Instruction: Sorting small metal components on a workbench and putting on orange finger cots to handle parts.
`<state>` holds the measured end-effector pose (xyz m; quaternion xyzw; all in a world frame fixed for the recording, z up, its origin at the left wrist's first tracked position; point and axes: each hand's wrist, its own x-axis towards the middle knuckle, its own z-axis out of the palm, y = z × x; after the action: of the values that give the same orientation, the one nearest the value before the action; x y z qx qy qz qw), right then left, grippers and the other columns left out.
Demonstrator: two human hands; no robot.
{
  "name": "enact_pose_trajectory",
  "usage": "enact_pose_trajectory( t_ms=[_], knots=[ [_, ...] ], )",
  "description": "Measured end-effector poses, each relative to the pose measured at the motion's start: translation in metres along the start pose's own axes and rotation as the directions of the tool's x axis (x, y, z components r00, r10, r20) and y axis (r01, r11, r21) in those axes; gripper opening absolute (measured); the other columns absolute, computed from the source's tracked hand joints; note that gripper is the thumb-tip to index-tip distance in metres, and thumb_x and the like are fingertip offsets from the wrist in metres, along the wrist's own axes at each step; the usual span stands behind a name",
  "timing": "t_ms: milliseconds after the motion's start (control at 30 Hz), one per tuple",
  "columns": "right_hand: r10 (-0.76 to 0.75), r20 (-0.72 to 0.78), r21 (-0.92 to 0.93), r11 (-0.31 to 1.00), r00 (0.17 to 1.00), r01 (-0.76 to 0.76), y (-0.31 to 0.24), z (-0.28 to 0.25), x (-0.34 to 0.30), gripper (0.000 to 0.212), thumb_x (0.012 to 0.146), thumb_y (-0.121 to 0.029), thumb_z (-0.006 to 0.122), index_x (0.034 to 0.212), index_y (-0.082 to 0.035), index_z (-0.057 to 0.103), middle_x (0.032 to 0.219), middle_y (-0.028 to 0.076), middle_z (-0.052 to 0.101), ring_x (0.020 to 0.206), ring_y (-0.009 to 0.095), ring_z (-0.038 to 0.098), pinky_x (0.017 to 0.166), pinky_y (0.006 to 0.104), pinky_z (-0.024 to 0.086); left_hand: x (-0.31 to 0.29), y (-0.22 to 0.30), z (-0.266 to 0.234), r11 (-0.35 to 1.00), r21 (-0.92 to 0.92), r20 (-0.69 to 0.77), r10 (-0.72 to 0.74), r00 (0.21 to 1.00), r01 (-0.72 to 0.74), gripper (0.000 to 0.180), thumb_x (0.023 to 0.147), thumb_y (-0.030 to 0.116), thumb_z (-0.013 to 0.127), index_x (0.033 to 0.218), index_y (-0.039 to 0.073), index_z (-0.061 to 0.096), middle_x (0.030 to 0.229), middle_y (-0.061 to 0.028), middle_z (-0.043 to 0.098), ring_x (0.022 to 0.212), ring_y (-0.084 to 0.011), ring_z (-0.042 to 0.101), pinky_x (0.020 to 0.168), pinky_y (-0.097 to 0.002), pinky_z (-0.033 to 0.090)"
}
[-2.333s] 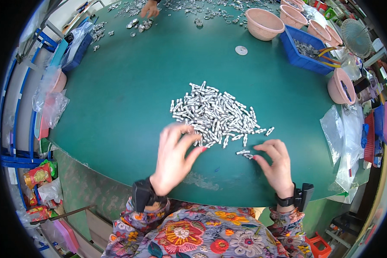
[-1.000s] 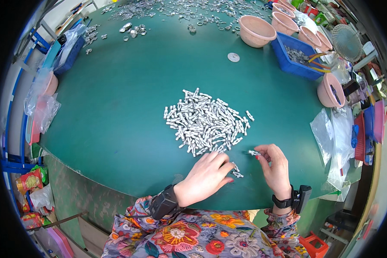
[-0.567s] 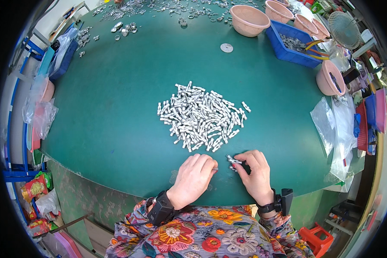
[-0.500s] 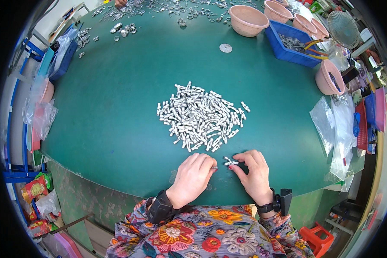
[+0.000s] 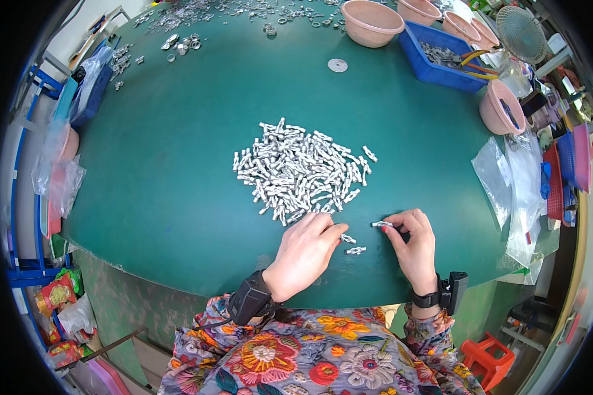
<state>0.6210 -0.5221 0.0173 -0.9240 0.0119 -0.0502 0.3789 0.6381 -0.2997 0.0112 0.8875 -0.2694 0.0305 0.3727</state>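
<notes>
Small silver metal piece (image 5: 381, 224) pinched in fingers (image 5: 396, 227) of right hand (image 5: 415, 247), just above green desk (image 5: 178, 164), near its front edge. 2 loose pieces (image 5: 352, 245) lie on desk between hands. Left hand (image 5: 303, 253) palm down, fingers together, tips touching nearest loose piece; holds nothing. Pile of same silver pieces (image 5: 300, 171) just beyond both hands, mid-desk. Farther off: pink bowl (image 5: 371, 21), blue tray (image 5: 438, 62), clear plastic bags (image 5: 507, 178) at right edge.
</notes>
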Motion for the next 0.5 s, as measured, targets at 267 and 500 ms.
enact_pose_trajectory(
  t_ms=[267,500],
  knots=[
    [-0.305,0.024,0.016,0.952,0.952,0.305,-0.016,0.011,-0.01,0.029,0.071,-0.008,0.077,0.098,-0.012,0.071,0.094,0.004,0.06,0.089,0.025,0.054,0.077,0.0348,0.043,-0.001,0.004,0.003,0.997,-0.059,-0.028,-0.054,0.998,0.052,0.015,0.079,0.004,0.07,0.094,0.005,0.066,0.087,-0.0081,0.057,0.082,-0.0282,0.058,0.07,-0.038,0.048],
    [-0.343,0.026,0.165,0.928,0.939,0.335,-0.019,0.019,-0.008,0.021,0.073,-0.006,0.076,0.093,-0.011,0.07,0.088,0.001,0.066,0.079,0.021,0.056,0.072,0.0326,0.041,-0.006,0.017,-0.01,0.995,-0.089,-0.078,-0.06,0.995,0.053,0.017,0.078,0.002,0.07,0.094,0.003,0.065,0.089,-0.0092,0.059,0.083,-0.0287,0.059,0.07,-0.0381,0.048]
  ],
)
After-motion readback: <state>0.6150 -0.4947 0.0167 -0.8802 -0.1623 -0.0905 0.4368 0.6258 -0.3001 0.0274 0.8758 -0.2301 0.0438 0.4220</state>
